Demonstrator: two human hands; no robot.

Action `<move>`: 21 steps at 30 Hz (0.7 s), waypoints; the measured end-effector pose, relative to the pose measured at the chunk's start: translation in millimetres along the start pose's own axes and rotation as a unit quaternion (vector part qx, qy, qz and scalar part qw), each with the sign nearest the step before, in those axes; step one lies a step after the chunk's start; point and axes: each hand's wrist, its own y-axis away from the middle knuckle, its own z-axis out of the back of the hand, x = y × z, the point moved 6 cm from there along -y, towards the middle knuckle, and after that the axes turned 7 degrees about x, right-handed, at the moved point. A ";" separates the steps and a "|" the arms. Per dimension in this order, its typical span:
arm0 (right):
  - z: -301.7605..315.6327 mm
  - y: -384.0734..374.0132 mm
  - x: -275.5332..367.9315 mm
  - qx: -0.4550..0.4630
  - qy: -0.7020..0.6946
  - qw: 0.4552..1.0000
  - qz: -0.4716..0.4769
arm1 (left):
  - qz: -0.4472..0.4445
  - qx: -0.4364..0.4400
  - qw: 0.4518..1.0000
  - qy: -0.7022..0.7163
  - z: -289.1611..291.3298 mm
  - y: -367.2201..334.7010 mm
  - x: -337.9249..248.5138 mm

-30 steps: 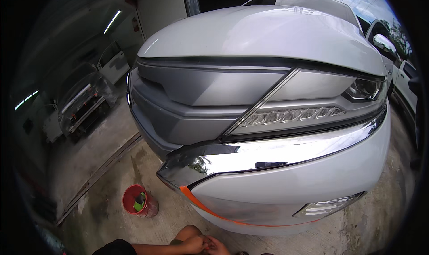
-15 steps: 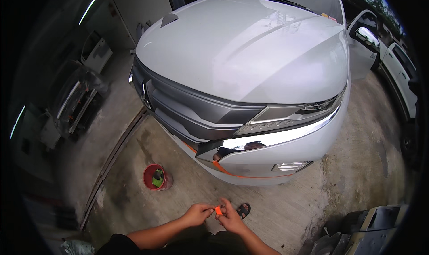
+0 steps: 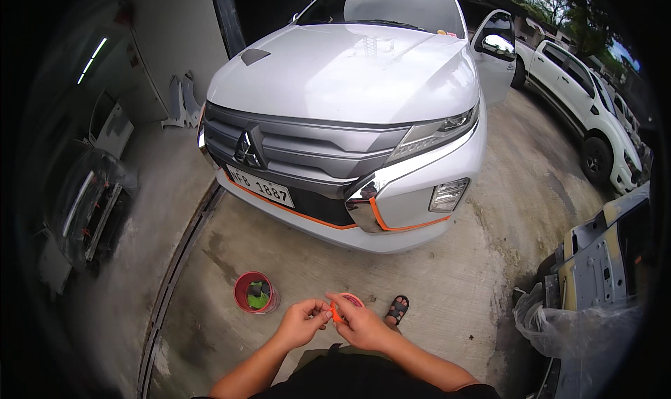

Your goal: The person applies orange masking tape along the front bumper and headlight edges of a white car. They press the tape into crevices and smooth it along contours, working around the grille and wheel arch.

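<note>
Standing on concrete floor [image 3: 447,287]; left hand [image 3: 302,322], right hand [image 3: 363,325] grip clamped on orange tape roll [image 3: 342,308].

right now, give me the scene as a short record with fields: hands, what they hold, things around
left hand: fingertips pinch the end of an orange tape strip
right hand: holds the tape roll, mostly hidden behind the fingers
hands' place: close together, low in view, above the concrete floor
red bucket: on the floor left of the hands, green item inside
silver car: ahead, orange tape line along the lower bumper
sandalled foot: right of the hands
white pickup: parked far right
</note>
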 end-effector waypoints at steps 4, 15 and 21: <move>-47.7 11.5 34.5 -0.017 0.029 0.999 0.001 | 0.020 0.008 0.997 0.078 11.8 50.7 8.6; -89.8 42.1 4.9 -0.129 -0.048 0.987 -0.078 | -0.166 -0.037 0.915 -0.367 -14.8 85.1 -7.2; -79.7 75.0 -25.1 -0.074 -0.001 0.988 -0.139 | -0.181 0.015 0.887 -0.425 -46.1 79.0 -3.2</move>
